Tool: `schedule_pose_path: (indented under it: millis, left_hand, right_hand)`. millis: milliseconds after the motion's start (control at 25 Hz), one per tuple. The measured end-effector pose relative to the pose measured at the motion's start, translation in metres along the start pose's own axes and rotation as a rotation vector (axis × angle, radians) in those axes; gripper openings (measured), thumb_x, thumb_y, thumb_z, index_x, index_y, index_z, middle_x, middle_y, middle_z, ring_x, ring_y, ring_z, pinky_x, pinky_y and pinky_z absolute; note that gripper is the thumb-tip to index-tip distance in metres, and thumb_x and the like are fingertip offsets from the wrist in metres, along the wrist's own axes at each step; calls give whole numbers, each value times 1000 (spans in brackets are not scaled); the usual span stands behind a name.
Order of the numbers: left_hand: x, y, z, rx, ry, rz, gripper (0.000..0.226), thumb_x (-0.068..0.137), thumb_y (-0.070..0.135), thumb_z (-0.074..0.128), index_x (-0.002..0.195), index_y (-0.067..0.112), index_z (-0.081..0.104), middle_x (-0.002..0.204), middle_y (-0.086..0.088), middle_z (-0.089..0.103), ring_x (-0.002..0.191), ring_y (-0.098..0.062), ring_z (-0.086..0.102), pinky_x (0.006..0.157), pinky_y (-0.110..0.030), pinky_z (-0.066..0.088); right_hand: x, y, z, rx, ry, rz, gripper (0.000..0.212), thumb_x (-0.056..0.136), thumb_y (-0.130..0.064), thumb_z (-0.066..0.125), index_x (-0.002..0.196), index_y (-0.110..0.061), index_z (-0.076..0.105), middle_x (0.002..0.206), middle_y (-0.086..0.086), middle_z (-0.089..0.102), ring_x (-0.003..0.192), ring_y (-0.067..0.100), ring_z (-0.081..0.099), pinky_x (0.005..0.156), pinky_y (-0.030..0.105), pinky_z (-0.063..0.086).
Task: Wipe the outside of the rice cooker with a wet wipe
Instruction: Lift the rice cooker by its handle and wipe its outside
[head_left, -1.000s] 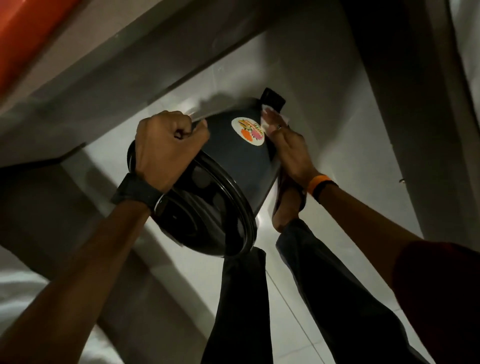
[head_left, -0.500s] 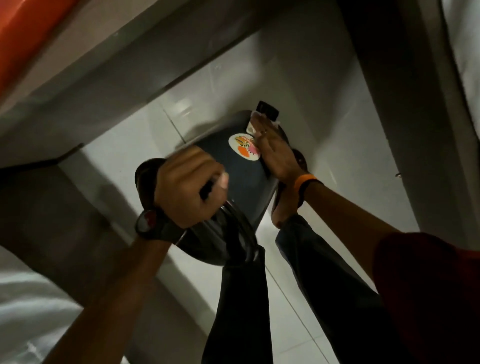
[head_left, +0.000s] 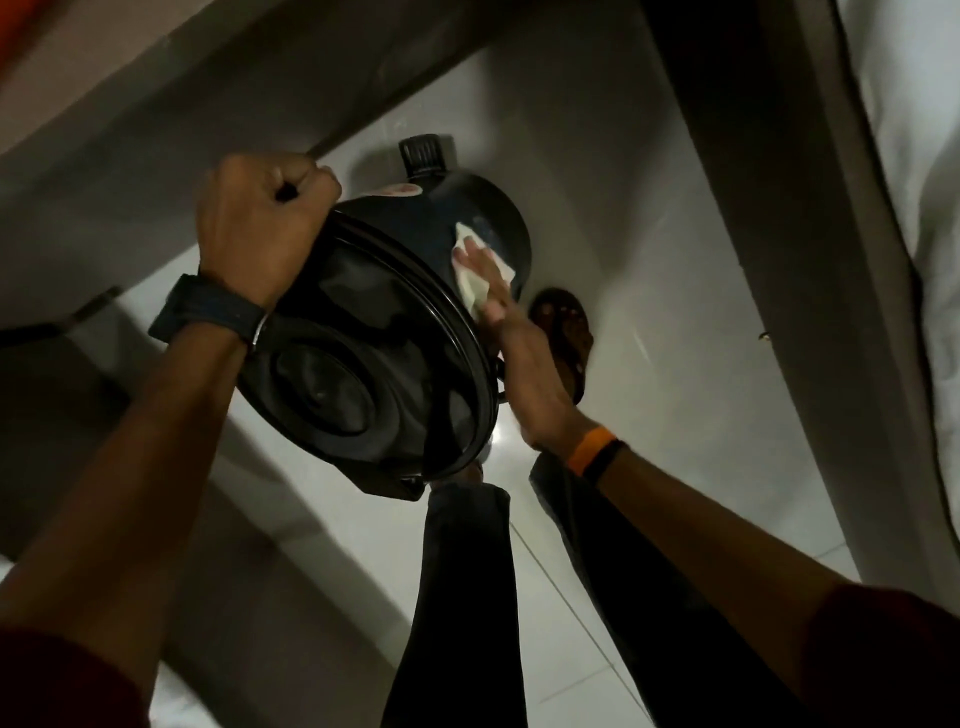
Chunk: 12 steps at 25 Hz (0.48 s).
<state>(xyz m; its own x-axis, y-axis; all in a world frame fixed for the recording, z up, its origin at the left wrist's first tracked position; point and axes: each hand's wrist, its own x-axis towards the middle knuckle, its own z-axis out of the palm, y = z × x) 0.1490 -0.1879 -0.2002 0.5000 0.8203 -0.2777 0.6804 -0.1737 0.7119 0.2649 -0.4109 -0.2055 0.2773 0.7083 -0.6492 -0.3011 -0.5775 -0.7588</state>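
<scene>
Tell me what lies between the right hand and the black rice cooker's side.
Only the white wet wipe: the right hand presses it flat against the black rice cooker. Nothing else visible intervenes.

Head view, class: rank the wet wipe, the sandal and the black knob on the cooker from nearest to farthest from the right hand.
1. Wet wipe: under the right hand's fingers, on the rice cooker's side.
2. Sandal: on the floor, just right of that hand.
3. Black knob: at the cooker's far end.

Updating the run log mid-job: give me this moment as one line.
left hand: fist gripping rice cooker at rim, tilted in the air | right hand: flat, pressing wet wipe on outer side | phase: wiping
</scene>
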Motion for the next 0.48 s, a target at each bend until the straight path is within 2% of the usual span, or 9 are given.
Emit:
schedule_pose_path:
  millis: [40, 120, 200, 280, 320, 400, 440, 480]
  left_hand:
    - [0, -2, 0, -4, 0, -2, 40, 88, 24, 53, 54, 6, 44, 44, 13, 42, 47, -2, 30, 51, -18, 27]
    - [-3, -2, -1, -1, -15, 15, 36, 86, 21, 53, 54, 6, 46, 44, 14, 43, 48, -1, 31, 50, -15, 26]
    - [-1, 1, 0, -6, -32, 16, 34, 84, 19, 52, 54, 3, 47, 44, 14, 44, 50, -3, 32, 50, -17, 26]
    - [5, 2, -1, 4, -31, -6, 33, 82, 18, 52, 56, -1, 48, 46, 9, 43, 51, -8, 33, 50, -19, 25]
    - [7, 2, -2, 14, -29, -11, 33, 82, 17, 52, 57, -3, 48, 47, 7, 41, 52, -10, 35, 50, -20, 25]
    - [12, 2, -2, 28, -36, 10, 34, 83, 18, 51, 55, -2, 47, 46, 7, 40, 50, -8, 33, 49, -18, 24]
    - [14, 3, -1, 26, -52, 25, 35, 84, 19, 51, 54, 1, 46, 45, 9, 42, 48, -5, 31, 48, -15, 23]
    - [14, 5, 0, 28, -76, 47, 35, 85, 19, 52, 54, 3, 45, 45, 11, 43, 47, -3, 30, 47, -14, 23]
  right_hand:
    - [22, 7, -9, -34, 38, 7, 45, 106, -52, 30, 151, -54, 37, 165, -12, 37, 157, 23, 29, 125, 54, 31]
    - [69, 8, -28, -121, 147, 120, 49, 111, -42, 30, 159, -32, 35, 166, -1, 38, 155, 23, 34, 127, 50, 28]
    - [90, 5, -38, -160, 179, 247, 55, 110, -48, 30, 160, -25, 34, 165, 3, 40, 154, 24, 36, 128, 47, 26]
    - [71, 1, -28, -130, 108, 197, 56, 105, -57, 32, 156, -33, 42, 161, -3, 46, 151, 20, 40, 126, 46, 31]
    - [54, 0, -20, -111, 43, 110, 51, 103, -62, 32, 150, -46, 45, 156, -17, 49, 149, 11, 42, 125, 39, 33]
    - [42, -1, -12, -115, -156, -45, 38, 101, -69, 31, 136, -68, 45, 141, -49, 46, 139, -18, 40, 120, 17, 30]
    - [47, -1, -13, -145, -176, -58, 37, 102, -68, 29, 135, -69, 45, 139, -50, 46, 136, -21, 42, 118, 14, 32]
    - [62, -1, -18, -146, -111, -10, 43, 102, -66, 28, 140, -61, 47, 144, -39, 51, 138, -12, 46, 119, 20, 36]
